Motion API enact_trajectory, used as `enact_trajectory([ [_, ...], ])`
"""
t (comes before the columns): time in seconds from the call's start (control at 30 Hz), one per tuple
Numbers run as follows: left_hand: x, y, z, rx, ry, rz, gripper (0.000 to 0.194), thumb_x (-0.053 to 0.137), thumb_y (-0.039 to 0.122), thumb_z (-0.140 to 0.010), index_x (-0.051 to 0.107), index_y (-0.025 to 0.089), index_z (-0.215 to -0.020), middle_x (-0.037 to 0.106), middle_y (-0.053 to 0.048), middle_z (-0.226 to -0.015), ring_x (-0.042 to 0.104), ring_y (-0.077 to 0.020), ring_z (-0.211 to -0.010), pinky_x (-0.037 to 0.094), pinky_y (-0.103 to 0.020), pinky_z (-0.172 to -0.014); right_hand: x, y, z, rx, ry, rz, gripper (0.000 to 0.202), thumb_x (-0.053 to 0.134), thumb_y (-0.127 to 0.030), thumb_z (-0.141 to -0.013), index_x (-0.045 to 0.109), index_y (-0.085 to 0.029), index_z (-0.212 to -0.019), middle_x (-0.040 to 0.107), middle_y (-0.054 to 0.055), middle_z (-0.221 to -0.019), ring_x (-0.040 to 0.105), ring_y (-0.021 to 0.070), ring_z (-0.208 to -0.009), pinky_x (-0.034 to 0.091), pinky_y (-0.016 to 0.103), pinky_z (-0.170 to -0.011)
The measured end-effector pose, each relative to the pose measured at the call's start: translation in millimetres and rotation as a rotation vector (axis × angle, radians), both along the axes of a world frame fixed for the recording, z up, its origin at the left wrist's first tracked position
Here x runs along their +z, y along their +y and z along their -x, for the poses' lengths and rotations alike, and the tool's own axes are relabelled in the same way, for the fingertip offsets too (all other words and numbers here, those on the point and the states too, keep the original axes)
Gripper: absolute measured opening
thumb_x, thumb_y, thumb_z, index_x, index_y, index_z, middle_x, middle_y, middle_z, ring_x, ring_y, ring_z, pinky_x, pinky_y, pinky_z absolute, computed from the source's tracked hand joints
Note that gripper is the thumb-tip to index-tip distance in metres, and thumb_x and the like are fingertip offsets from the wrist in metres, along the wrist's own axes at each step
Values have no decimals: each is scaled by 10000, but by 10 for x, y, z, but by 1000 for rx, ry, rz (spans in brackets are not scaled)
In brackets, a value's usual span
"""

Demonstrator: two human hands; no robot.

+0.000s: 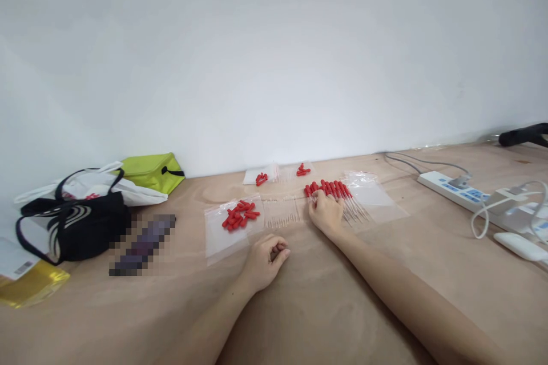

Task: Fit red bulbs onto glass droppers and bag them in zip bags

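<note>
Right hand [327, 214] on the red-handled rods [341, 189], grip unclear; my left hand [264, 262], loosely curled open, is left of them.

The red-handled sticks [332, 187] lie side by side in a close row, thick smooth red ends at the far side, slender pale shafts slanting toward the near right over clear plastic; part of the row's left end is covered. Left of them, thin pale pins [283, 220], bare of red, lie roughly parallel in a row, too fine to count. Farther left, loose red pieces [240, 215], short and rounded, lie heaped at mixed angles on a clear plastic bag [217, 242]
</note>
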State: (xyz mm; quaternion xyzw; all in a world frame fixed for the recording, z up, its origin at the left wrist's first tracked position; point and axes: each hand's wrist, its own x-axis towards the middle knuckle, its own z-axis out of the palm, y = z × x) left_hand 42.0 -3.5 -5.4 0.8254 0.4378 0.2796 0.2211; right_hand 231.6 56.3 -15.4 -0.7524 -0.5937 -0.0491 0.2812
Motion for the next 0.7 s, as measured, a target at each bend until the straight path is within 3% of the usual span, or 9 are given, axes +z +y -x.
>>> enact_trajectory([
  [0.13, -17, -12, -8, -16, 9, -2, 72, 527, 179, -751, 595, 177, -772, 598, -20, -738, 559, -150, -682, 434, -255, -611, -4, 30, 5, 4, -32, 61, 201, 419, -241, -780, 597, -166, -834, 652, 92, -764, 545, 225, -794, 212, 358, -725],
  [0.23, -45, -8, 5, 8, 25, -103, 75, 531, 190, -752, 599, 190, -785, 601, -23, -768, 555, -174, -747, 439, -292, -675, 4, 5, 14, 38, -43, 49, 199, 426, -252, -774, 605, -169, -801, 654, 94, -814, 538, 224, -812, 216, 360, -731],
  [0.3, -38, 32, 45, 114, 56, -238, 92, 530, 211, -761, 610, 201, -805, 601, -38, -826, 540, -206, -825, 422, -344, -747, 20, -7, 55, 73, -45, 35, 212, 421, -267, -779, 612, -174, -785, 656, 89, -834, 537, 219, -820, 219, 361, -737],
  [0.43, 55, 270, 230, 478, 205, -406, 178, 505, 255, -789, 635, 219, -906, 568, -83, -1035, 479, -268, -1009, 352, -419, -862, 74, 1, 208, 99, -39, 80, 251, 414, -309, -781, 626, -174, -781, 658, 97, -823, 546, 224, -818, 225, 373, -750],
  [0.57, 128, 613, 469, 658, 440, -229, 384, 445, 407, -824, 531, 242, -1160, 453, -120, -1246, 360, -323, -1168, 283, -484, -919, 117, 40, 340, 62, -44, 183, 280, 423, -307, -768, 637, -138, -834, 655, 127, -816, 564, 235, -798, 230, 386, -772],
  [0.7, 92, 826, 582, 580, 521, -71, 493, 402, 512, -817, 457, 259, -1237, 401, -99, -1313, 341, -304, -1202, 289, -435, -940, 128, 93, 380, 46, -47, 237, 283, 425, -276, -759, 657, -116, -740, 654, 145, -742, 583, 228, -710, 229, 396, -776],
])
